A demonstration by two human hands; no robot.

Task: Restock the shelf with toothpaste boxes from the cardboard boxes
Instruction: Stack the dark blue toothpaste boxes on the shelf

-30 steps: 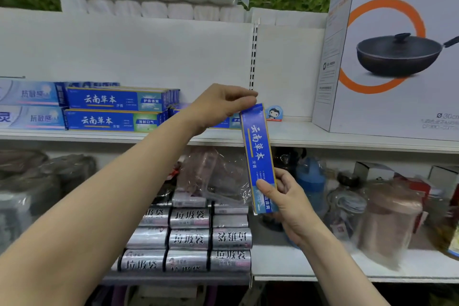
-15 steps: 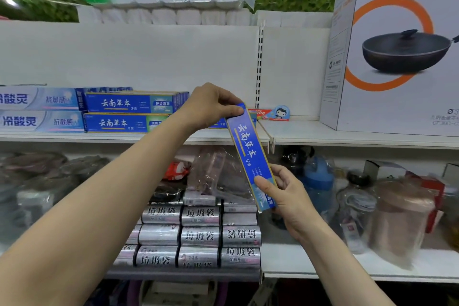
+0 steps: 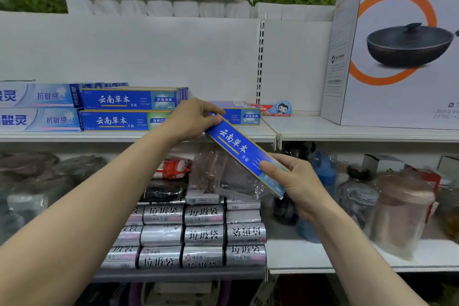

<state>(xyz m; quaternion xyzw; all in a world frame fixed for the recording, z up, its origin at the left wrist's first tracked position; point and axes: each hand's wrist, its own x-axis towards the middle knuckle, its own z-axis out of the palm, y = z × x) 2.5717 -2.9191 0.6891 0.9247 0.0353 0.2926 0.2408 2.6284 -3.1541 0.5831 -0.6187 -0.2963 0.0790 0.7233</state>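
I hold a long blue toothpaste box (image 3: 238, 148) tilted in front of the white shelf (image 3: 323, 129). My left hand (image 3: 192, 119) pinches its upper left end at the shelf's front edge. My right hand (image 3: 295, 181) grips its lower right end. On the shelf to the left, matching blue toothpaste boxes (image 3: 129, 109) lie stacked two high. A single layer of the same blue boxes (image 3: 244, 113) lies behind my left hand. No cardboard box shows in this view.
Pale toothpaste boxes (image 3: 37, 107) fill the far left of the shelf. A small red toothpaste box (image 3: 273, 109) lies at the back. A large pan carton (image 3: 397, 45) stands at the right. Silver bag rolls (image 3: 198, 233) and bottles (image 3: 402, 206) sit on the lower shelf.
The held box has swung from almost upright to a strong slant. Its top end went left and down toward the shelf edge, while my right hand moved a little to the right.
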